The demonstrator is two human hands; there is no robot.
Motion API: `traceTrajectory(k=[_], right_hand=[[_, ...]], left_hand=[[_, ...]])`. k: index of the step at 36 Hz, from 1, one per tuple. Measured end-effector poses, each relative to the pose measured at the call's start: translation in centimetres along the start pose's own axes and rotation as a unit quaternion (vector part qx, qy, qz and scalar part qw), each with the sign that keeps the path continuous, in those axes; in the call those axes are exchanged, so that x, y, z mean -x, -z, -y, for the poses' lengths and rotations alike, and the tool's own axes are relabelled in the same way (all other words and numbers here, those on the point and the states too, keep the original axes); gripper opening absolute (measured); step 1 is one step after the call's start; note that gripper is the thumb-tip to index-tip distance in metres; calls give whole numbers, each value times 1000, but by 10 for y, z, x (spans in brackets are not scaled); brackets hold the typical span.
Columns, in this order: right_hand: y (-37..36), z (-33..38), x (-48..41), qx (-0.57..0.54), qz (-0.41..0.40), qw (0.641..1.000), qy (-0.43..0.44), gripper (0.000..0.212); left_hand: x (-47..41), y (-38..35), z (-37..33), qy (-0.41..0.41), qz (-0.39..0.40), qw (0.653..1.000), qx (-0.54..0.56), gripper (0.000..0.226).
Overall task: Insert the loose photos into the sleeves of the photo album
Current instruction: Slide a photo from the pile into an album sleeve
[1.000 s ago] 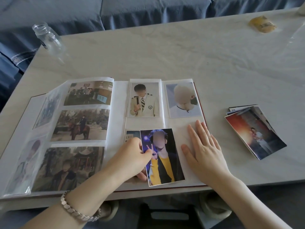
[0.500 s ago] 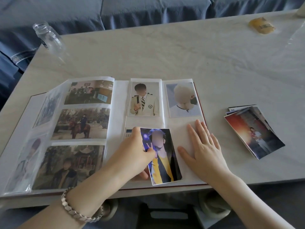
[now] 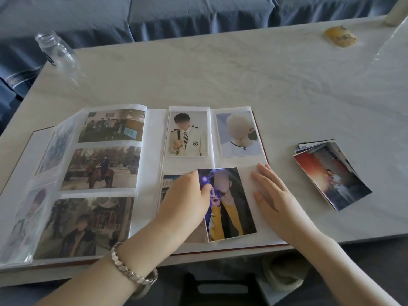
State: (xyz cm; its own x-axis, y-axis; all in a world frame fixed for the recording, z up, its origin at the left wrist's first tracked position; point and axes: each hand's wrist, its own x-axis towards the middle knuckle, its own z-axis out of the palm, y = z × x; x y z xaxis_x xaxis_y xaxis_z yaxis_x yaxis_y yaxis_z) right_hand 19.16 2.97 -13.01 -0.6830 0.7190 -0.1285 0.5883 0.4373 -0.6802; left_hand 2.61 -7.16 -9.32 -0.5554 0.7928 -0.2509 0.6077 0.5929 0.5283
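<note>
We look down on a pale, marble-patterned table (image 3: 242, 80) with a blue-grey sofa (image 3: 176, 14) behind its far edge. The photo album (image 3: 152, 138) lies open near the table's front edge. Its left page carries three landscape prints in sleeves. Its right page carries two portraits in the upper row and a partly hidden print in the lower left sleeve.

The two hands are apart, both over the lower half of the right page. The left hand (image 3: 183, 199) pinches the loose photo (image 3: 229, 208) by its left edge, the thumb on top. That photo shows a figure in a yellow top and lies slightly tilted over the lower right sleeve. Its top edge is at the band between the rows, and we cannot tell whether any of it is inside. The right hand (image 3: 276, 195) rests flat with straight fingers on the page, just beside the photo's right edge.

A fanned stack of photos (image 3: 331, 175) sits on the table right of the album. A clear glass bottle (image 3: 58, 54) stands at the far left corner. A silver bracelet (image 3: 132, 270) circles the left wrist, and a small yellow packet (image 3: 341, 37) lies far right.
</note>
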Motion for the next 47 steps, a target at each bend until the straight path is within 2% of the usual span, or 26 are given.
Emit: traceTrajectory(k=[4, 8, 13, 18, 21, 27, 31, 36, 41, 45, 47], right_hand=[[2, -8, 3, -20, -14, 1000, 1, 40], [2, -14, 3, -32, -25, 999, -1, 40], [1, -14, 2, -61, -44, 997, 10, 39], [0, -16, 2, -73, -55, 996, 11, 39], [-2, -18, 1, -80, -61, 995, 14, 40], [0, -20, 0, -114, -70, 991, 11, 41], [3, -20, -1, -136, -77, 988, 8, 41], [11, -14, 0, -206, -133, 967, -69, 37], [28, -1, -5, -267, -87, 955, -92, 34], [34, 9, -8, -289, -41, 950, -110, 37], [35, 13, -8, -320, -28, 939, -125, 41]], left_hand=[[-5, 2, 5, -1, 6, 1000, -3, 18], [-5, 2, 0, 8, 19, 998, 67, 49], [-13, -5, -17, -31, 37, 997, 61, 41], [-16, -14, -31, -28, 64, 996, 59, 30], [-16, -17, -33, -23, 64, 997, 34, 32], [-17, -11, -29, 16, 97, 990, 98, 59], [-16, -11, -29, 5, 114, 988, 108, 57], [-19, -4, -24, 46, 153, 964, 212, 49], [-18, 0, -18, 58, 168, 942, 284, 42], [-14, 0, -13, 45, 168, 943, 284, 36], [-12, 2, -11, 30, 172, 952, 250, 30]])
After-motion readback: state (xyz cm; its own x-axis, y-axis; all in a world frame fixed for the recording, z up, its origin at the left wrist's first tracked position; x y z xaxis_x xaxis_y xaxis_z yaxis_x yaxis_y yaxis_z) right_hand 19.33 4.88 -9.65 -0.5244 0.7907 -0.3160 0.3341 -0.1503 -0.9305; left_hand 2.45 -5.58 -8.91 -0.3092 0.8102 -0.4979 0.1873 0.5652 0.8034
